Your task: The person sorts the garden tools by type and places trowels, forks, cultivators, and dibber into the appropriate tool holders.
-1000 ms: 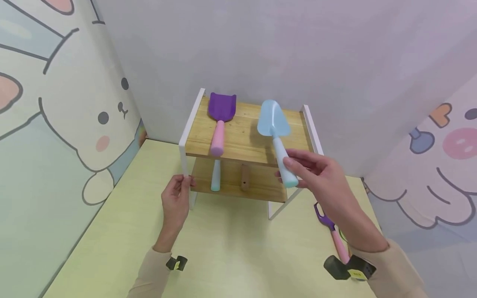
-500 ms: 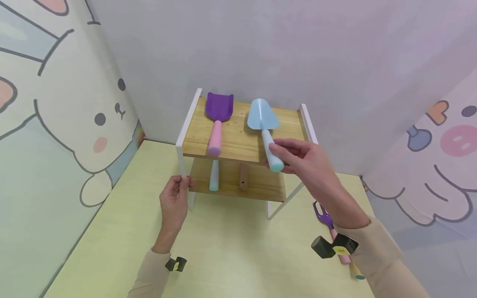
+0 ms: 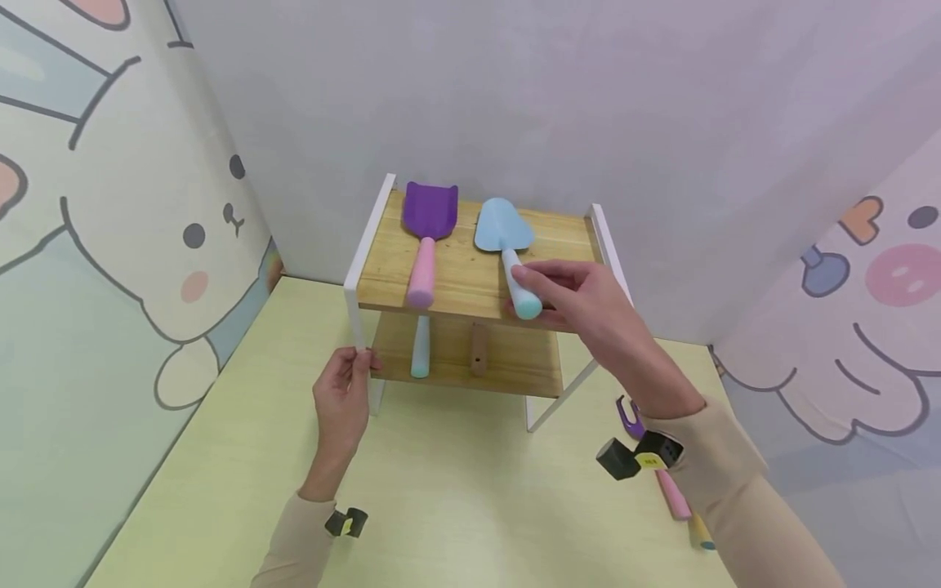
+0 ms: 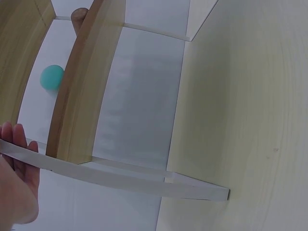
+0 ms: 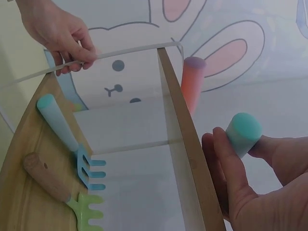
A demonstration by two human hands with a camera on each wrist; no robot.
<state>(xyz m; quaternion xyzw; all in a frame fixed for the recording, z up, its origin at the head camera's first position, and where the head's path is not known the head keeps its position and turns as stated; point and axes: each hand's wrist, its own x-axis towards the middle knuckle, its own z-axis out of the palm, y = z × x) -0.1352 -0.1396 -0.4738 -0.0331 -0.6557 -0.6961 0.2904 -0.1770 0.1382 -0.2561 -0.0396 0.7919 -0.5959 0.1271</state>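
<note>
1. Closest in: the bench (image 3: 441,506) has a purple fork with a pink handle (image 3: 672,494), plus a yellow handle (image 3: 702,532), the rest of it hidden. Neither's on the rack (image 3: 370,233), so I'd count those as undone.
2. Left hand (image 3: 344,392) is pinching one white side of the rack, steadying it I reckon.
3. Lower shelf (image 3: 515,371) looks sorted: blue fork (image 5: 60,122) and green fork with a wooden handle (image 5: 48,178), side by side.
4. Right hand (image 3: 591,302) has the light-blue trowel (image 3: 507,238) by its handle, over the upper shelf (image 3: 466,273). Can't tell if the blade's touching, so nearly done?
5. Left of that, the purple shovel (image 3: 429,220) lies on the upper shelf, nobody holding it. Done, imo.
</note>
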